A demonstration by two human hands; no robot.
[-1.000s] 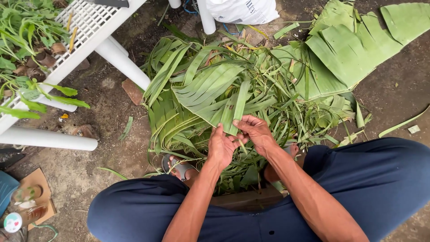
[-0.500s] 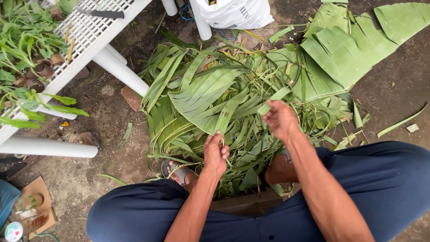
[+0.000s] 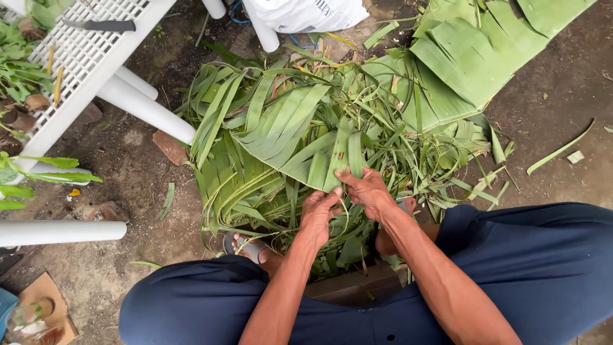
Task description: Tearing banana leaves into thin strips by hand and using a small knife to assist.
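A heap of torn green banana-leaf strips [image 3: 274,128] lies on the dirt in front of my knees. My left hand [image 3: 317,216] and my right hand [image 3: 365,191] meet at the near side of the heap. Both pinch the lower end of a broad leaf strip [image 3: 338,156] that stands up from the pile. The fingertips of the two hands touch each other around it. Broad uncut leaf pieces [image 3: 472,54] lie at the back right. My legs in dark blue trousers [image 3: 543,268] frame the heap, and a sandalled foot [image 3: 252,246] shows under the leaves.
A white slatted rack [image 3: 83,61] on white tube legs [image 3: 143,105] stands at the left, with a dark-handled knife [image 3: 102,25] on top. A white sack [image 3: 313,13] sits at the back. Potted plants [image 3: 19,76] crowd the left edge. A brick piece [image 3: 169,147] lies on the dirt.
My right hand had reached out to the right over the heap and has come back to meet the left hand. Both now grip one leaf strip.
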